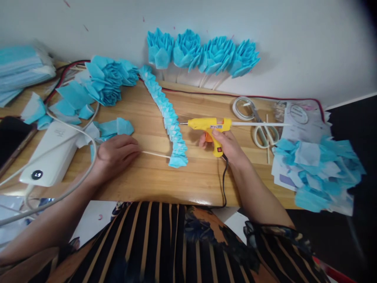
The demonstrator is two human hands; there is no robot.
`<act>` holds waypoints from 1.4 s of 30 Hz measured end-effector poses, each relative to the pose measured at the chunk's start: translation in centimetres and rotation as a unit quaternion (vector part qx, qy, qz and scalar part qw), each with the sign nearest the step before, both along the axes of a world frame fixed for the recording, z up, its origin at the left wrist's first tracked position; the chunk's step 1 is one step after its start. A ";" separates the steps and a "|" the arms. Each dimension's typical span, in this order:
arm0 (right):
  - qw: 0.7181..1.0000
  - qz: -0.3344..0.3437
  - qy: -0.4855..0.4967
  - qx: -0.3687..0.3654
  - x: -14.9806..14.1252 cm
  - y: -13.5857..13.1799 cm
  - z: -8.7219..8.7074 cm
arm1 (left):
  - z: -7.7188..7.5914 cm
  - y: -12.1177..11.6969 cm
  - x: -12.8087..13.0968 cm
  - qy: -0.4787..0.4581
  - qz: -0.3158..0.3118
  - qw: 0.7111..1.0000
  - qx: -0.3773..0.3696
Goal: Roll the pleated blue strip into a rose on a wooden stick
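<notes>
My right hand (225, 145) is wrapped round a yellow hot glue gun (209, 124), a finger at its orange trigger. A long white glue stick (259, 124) sticks out of the gun's back. The nozzle points left and ends close to a strip of folded blue petals (167, 114), which runs down the table. At the strip's near end, a thin white stick (156, 154) meets the bottom petal. My left hand (119, 153) rests low on the table with its fingers closed on the other end of that stick.
Several blue paper flowers (188, 49) on sticks lean against the wall; more flowers (107, 78) lie at the left. Scissors (265, 131) and a tape roll (244, 108) lie right of the gun. Blue scraps (321, 169) cover the right end. A white power bank (53, 153) with cables sits left.
</notes>
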State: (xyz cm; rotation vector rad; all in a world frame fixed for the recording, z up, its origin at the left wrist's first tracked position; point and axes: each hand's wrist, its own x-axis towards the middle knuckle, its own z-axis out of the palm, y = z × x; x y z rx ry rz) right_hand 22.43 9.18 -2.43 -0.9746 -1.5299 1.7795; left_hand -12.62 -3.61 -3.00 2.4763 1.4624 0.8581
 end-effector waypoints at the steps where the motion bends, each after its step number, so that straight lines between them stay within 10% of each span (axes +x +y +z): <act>1: 1.000 -0.001 -0.004 0.001 0.0 0.0 0.0 | 0.0 0.0 0.0 0.000 0.000 1.000 0.003; 42: 0.998 -0.013 0.021 -0.052 -0.2 -0.3 0.4 | 0.1 0.2 -0.1 -0.021 0.015 0.998 -0.061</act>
